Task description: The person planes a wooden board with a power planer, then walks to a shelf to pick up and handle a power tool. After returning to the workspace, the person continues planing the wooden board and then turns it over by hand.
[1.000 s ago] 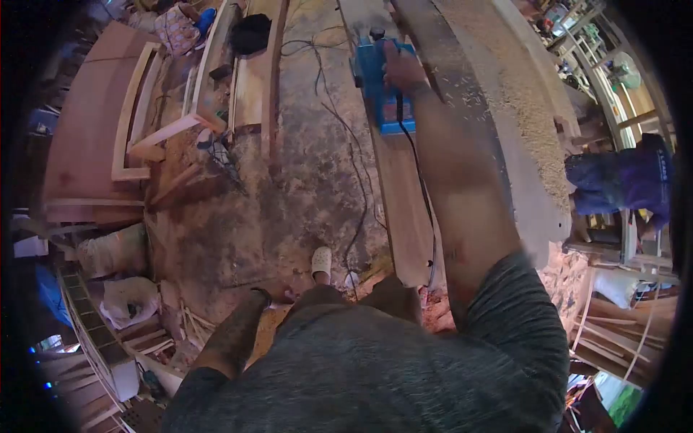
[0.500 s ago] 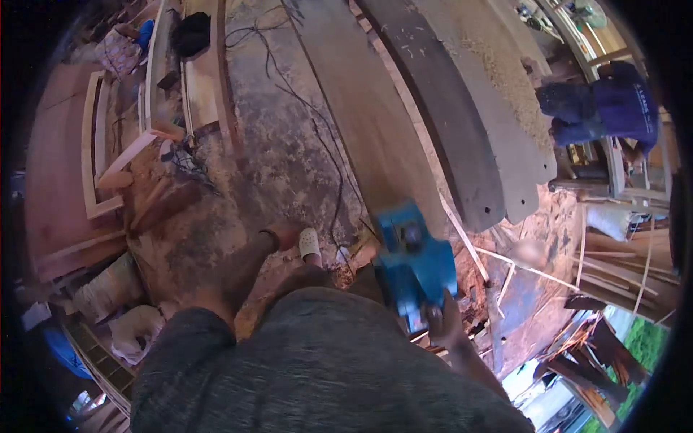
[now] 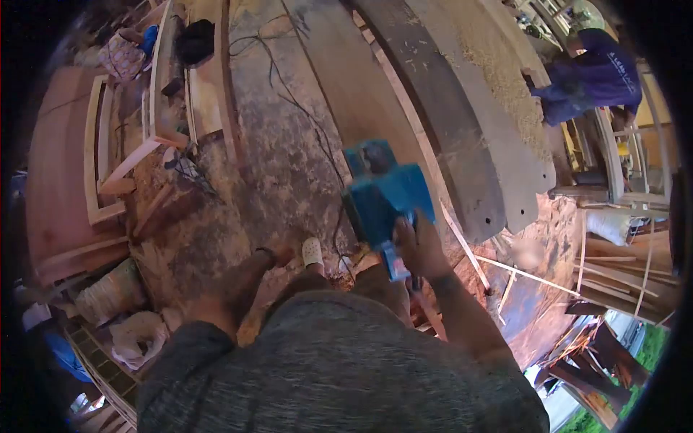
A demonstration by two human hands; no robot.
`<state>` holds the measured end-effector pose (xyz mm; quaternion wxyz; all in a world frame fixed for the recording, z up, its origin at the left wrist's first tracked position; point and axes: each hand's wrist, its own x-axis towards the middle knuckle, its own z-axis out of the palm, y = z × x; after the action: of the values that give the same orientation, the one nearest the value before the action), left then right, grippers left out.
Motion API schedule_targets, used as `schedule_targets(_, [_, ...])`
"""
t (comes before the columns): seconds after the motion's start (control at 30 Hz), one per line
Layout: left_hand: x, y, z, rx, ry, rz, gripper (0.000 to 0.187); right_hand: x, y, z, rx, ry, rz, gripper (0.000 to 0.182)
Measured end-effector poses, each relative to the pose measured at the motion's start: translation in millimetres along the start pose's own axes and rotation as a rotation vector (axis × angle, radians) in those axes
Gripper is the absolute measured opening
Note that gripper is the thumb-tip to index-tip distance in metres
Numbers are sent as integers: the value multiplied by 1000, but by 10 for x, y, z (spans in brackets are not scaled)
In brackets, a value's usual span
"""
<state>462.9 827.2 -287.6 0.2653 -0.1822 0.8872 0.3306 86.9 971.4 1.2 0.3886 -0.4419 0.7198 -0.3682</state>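
My right hand (image 3: 424, 245) is wrapped round the rear handle of a teal electric planer (image 3: 397, 191). The planer sits over the near end of a long brown board (image 3: 368, 101), covering part of it. My left hand (image 3: 286, 247), a band at its wrist, hangs low beside my light clog (image 3: 312, 251); its fingers are blurred and I cannot make out anything in them. A dark cable (image 3: 310, 115) runs along the floor left of the board.
Right of the board lie a dark plank (image 3: 455, 137) and a paler plank strewn with wood shavings (image 3: 505, 86). A person in a dark blue shirt (image 3: 606, 68) bends at the right. Wooden frames (image 3: 94, 144) lean at the left. Thin sticks (image 3: 530, 274) cross the floor.
My right hand and the planer have moved forward and a little left along the board. The person at the right has shifted posture. My left hand has barely moved.
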Motion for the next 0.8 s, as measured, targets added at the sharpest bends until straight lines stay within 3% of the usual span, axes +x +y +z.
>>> schedule_targets(0.07, [149,-578,632,265,-176,26,20,496,31,144,-74,107,-220,40])
schedule_targets(0.13, [168,-910,1086,385,-198,114,19,1034,-31,256,-100,152,-250,43])
schedule_targets(0.17, [115,-947,1161,339,-83,155,20,1304,-137,280,-89,141,-130,45])
schedule_targets(0.23, [20,-904,1234,489,-116,164,20,1807,-316,300,-109,91,-266,28])
schedule_targets(0.27, [-5,-862,1252,560,-134,168,21,2003,-450,307,-63,84,-213,29])
schedule_targets(0.33, [-227,-640,1060,160,11,-92,21,2380,-716,337,27,69,-100,32])
schedule_targets(0.4, [-475,-404,879,-169,129,-284,21,3093,-431,443,-183,188,-431,39])
schedule_targets(0.47, [-703,-206,800,-424,224,-416,21,3499,-621,500,-72,166,-352,46])
schedule_targets(0.5, [-846,-2,582,-474,191,-487,21,3610,-900,502,133,75,-102,50])
schedule_targets(0.57, [-1089,421,123,-580,129,-629,21,4186,-934,547,44,58,-125,55])
schedule_targets(0.7, [-1386,601,815,-760,290,-641,25,5584,-832,560,-92,-32,-333,65])
schedule_targets(0.8, [-1525,669,1304,-738,253,-689,25,5956,-1016,608,-41,-32,-306,75])
